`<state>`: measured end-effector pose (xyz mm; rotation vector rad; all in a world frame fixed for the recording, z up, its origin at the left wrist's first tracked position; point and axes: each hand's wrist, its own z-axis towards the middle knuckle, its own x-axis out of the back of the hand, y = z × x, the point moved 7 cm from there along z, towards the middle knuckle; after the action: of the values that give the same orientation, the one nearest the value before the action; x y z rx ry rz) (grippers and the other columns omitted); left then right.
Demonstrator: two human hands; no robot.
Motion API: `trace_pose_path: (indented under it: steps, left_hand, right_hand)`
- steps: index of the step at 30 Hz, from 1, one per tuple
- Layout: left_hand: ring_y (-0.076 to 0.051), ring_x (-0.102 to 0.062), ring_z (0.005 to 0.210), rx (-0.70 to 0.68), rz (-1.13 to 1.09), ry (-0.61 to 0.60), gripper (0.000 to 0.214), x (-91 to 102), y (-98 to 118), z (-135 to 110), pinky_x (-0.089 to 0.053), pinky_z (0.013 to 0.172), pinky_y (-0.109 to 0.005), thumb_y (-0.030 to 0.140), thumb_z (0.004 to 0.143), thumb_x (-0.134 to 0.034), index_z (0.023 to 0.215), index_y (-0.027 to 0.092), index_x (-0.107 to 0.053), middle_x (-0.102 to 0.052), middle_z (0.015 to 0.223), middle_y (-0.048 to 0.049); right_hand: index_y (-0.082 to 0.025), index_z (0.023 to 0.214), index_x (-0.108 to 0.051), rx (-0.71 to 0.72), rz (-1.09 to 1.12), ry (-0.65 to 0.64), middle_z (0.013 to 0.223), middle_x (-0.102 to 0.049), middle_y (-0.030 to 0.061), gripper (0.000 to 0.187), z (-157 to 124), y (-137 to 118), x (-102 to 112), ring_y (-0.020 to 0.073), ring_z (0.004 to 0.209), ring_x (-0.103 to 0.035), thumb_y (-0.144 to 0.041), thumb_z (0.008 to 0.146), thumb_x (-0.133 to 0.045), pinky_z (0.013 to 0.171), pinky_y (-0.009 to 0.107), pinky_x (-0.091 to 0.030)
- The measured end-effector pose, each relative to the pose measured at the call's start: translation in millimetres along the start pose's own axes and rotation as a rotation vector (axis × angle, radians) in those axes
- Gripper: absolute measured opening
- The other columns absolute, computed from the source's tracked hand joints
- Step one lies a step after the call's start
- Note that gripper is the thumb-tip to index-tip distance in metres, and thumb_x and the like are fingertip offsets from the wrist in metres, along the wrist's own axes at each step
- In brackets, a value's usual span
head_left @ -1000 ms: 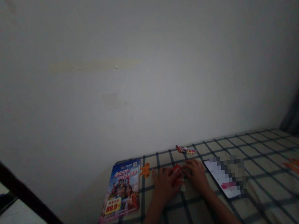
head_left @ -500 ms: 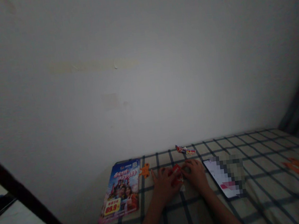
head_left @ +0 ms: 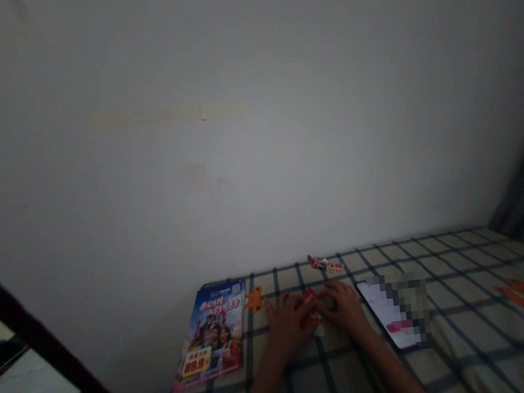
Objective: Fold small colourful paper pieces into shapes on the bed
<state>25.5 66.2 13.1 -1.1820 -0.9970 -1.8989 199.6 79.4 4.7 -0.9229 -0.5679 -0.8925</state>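
My left hand (head_left: 286, 323) and my right hand (head_left: 347, 308) rest close together on a checked bed sheet (head_left: 454, 351). Between their fingertips is a small red piece of paper (head_left: 308, 300), and both hands pinch it. A pale scrap of paper shows just below the red piece. The fingers are curled and partly hide the red piece. A small crumpled red and yellow wrapper (head_left: 325, 263) lies beyond the hands, near the wall.
A colourful printed flyer (head_left: 214, 334) lies left of my left hand. A phone (head_left: 391, 313) with a lit screen lies right of my right hand. A dark bed-frame bar (head_left: 33, 349) crosses the lower left. A plain wall stands directly behind.
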Motion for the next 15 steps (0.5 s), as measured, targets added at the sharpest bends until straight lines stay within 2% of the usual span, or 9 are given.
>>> trace_pose_path:
  steps: [4,8,15]
  left_hand:
    - [-0.035,-0.037,0.132,-0.006,-0.009,-0.013,0.047,-2.3,-3.2,-0.1,0.002,0.106,-0.083,0.067,0.089,-0.05,0.135,0.057,-0.048,-0.057,0.136,0.0014]
    - [-0.036,-0.034,0.135,-0.005,-0.006,-0.034,0.048,-4.2,-5.4,-0.5,0.002,0.106,-0.083,0.068,0.09,-0.048,0.137,0.057,-0.047,-0.055,0.139,0.0012]
    - [-0.037,-0.034,0.134,-0.009,0.036,-0.075,0.05,-1.0,-2.2,-1.1,-0.001,0.105,-0.084,0.06,0.093,-0.05,0.141,0.061,-0.036,-0.054,0.14,0.0031]
  right_hand:
    - [-0.028,0.1,-0.074,0.007,0.058,0.042,0.117,-0.066,0.0076,0.021,-4.1,3.5,1.8,0.0276,0.116,-0.056,-0.034,0.081,-0.07,0.102,0.044,-0.043]
    - [-0.027,0.092,-0.076,-0.018,0.117,0.056,0.116,-0.065,0.0085,0.016,-5.7,8.9,4.0,0.0265,0.115,-0.056,-0.025,0.084,-0.063,0.102,0.042,-0.043]
    - [-0.035,0.087,-0.079,-0.046,0.05,-0.046,0.123,-0.063,0.0042,0.016,-4.0,0.9,3.7,0.0273,0.12,-0.053,-0.025,0.08,-0.068,0.103,0.042,-0.042]
